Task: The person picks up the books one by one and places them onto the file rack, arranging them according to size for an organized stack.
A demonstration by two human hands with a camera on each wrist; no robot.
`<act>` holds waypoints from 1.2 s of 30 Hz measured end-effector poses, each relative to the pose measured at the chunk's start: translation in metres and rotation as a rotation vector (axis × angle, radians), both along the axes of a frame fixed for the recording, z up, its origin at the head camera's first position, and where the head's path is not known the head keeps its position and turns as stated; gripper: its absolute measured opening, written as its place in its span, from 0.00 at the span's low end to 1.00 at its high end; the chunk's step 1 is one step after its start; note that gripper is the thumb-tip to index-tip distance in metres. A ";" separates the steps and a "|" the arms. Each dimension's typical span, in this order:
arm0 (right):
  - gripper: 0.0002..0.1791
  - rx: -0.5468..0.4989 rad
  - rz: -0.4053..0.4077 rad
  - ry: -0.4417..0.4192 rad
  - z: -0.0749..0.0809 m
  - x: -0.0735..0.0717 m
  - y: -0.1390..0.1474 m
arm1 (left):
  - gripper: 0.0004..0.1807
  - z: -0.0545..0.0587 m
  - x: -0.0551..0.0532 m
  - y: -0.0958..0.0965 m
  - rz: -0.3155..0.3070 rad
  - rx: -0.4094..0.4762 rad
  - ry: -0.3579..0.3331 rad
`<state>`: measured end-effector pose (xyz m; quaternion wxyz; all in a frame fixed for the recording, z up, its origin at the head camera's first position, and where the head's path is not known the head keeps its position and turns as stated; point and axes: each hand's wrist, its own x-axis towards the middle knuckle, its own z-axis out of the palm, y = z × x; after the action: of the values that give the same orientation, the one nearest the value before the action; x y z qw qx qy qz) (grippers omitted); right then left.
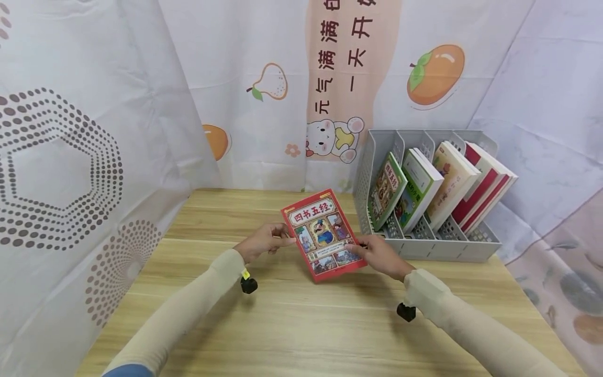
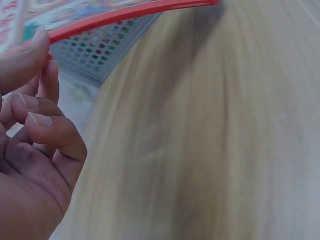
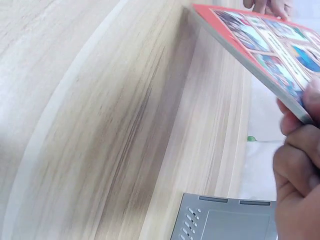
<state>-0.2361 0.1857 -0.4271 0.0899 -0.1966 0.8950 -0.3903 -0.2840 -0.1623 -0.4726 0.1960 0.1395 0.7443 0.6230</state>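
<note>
A red-covered book (image 1: 325, 235) with cartoon panels is held tilted above the wooden table, front cover up. My left hand (image 1: 266, 242) pinches its left edge between thumb and index finger; in the left wrist view the book's red edge (image 2: 135, 12) runs past the thumb, and the other fingers curl loosely below. On the opposite side my right hand (image 1: 382, 255) grips the lower right edge, thumb on the cover and fingers underneath. The right wrist view shows the book's pale page edge (image 3: 250, 65) lifted off the table.
A grey slotted file rack (image 1: 424, 248) stands at the back right of the table (image 1: 301, 324). Leaning in it are a green book (image 1: 388, 191), another green-and-white book (image 1: 419, 188), a cream book (image 1: 450, 186) and red-and-white books (image 1: 482, 188). A printed curtain (image 1: 264, 136) hangs behind.
</note>
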 end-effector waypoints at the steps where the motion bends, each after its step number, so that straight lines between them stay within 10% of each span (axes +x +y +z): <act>1: 0.17 -0.004 -0.012 0.022 0.001 0.000 0.000 | 0.15 -0.003 -0.001 0.002 -0.009 -0.002 0.001; 23: 0.21 -0.079 -0.418 0.488 0.013 -0.001 0.016 | 0.26 -0.011 -0.003 0.103 -0.178 -0.016 0.022; 36: 0.24 -0.136 -0.564 0.548 0.012 -0.003 0.034 | 0.28 -0.003 -0.001 0.163 -0.162 0.007 0.015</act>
<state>-0.2392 0.2196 -0.4149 -0.2763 -0.0454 0.8768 -0.3909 -0.2846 0.0006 -0.4757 0.2399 0.2047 0.7296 0.6068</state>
